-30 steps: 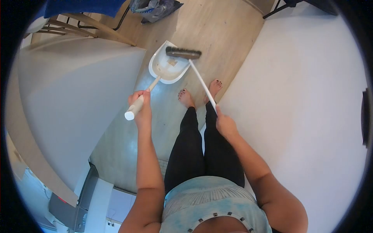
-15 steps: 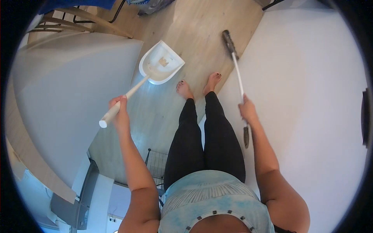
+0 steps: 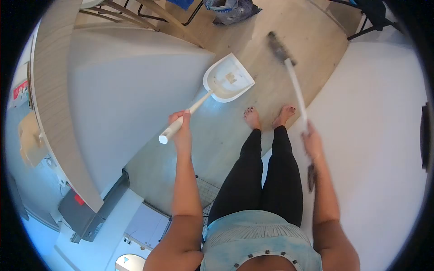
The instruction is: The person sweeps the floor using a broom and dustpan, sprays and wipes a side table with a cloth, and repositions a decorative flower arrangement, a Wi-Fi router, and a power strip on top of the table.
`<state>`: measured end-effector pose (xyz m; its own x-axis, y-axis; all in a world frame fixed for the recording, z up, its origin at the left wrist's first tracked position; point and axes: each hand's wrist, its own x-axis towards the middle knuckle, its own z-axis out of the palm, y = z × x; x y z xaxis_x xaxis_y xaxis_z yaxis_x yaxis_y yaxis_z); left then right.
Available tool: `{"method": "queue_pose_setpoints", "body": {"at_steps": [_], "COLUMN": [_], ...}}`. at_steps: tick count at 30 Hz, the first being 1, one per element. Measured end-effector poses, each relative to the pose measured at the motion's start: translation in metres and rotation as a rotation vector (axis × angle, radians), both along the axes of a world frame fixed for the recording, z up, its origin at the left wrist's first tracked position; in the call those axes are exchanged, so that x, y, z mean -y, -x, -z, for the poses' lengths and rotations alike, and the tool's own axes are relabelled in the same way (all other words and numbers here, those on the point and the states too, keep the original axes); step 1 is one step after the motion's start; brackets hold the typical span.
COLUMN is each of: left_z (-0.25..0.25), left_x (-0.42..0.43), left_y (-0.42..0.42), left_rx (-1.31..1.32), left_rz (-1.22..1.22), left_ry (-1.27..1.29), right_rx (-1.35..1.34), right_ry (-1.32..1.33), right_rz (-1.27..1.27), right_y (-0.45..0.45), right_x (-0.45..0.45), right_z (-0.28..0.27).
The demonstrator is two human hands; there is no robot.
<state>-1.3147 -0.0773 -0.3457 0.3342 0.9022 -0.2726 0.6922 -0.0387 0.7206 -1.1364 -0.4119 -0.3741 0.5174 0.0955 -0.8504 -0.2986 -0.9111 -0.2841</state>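
My left hand (image 3: pixel 181 124) is closed round the pale handle of a long-handled white dustpan (image 3: pixel 229 81). The pan lies at the floor, its straight edge facing the upper right, with a brown patch inside. My right hand (image 3: pixel 312 141) grips the white pole of a broom (image 3: pixel 296 86), whose dark grip end hangs below the hand. The broom's bristled head (image 3: pixel 281 49) is slightly blurred and sits to the right of the pan, apart from it. Whether the bristles touch the floor I cannot tell.
My bare feet (image 3: pixel 253 118) stand below the pan. A grey-white panel (image 3: pixel 135 99) rises on the left, a white wall (image 3: pixel 375 135) on the right. A plastic bag (image 3: pixel 235 11) lies at the top, near wooden legs (image 3: pixel 174 22). Black metal legs (image 3: pixel 361 34) stand upper right.
The broom head has left the pan's edge and swung right, turning to a slant. Since the last earlier frame it appears nearer the pan. The view has turned, shifting everything.
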Motion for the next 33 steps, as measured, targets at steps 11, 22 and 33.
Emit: {"method": "queue_pose_setpoints", "body": {"at_steps": [11, 22, 33], "left_z": [0.003, 0.008, -0.130], "left_x": [-0.003, -0.002, -0.063], "left_y": [-0.001, 0.045, -0.203], "left_rx": [-0.092, -0.600, -0.700], "left_rz": [-0.057, 0.323, 1.122], "left_ry": [0.037, -0.309, -1.100], "right_rx": [0.293, 0.003, 0.199], "right_ry": [-0.023, 0.035, 0.035], "right_rz": [-0.316, -0.375, -0.107], "right_y": [-0.075, 0.057, -0.019], "right_x": [-0.038, -0.019, 0.046], "right_z": [0.079, -0.049, -0.009]}}
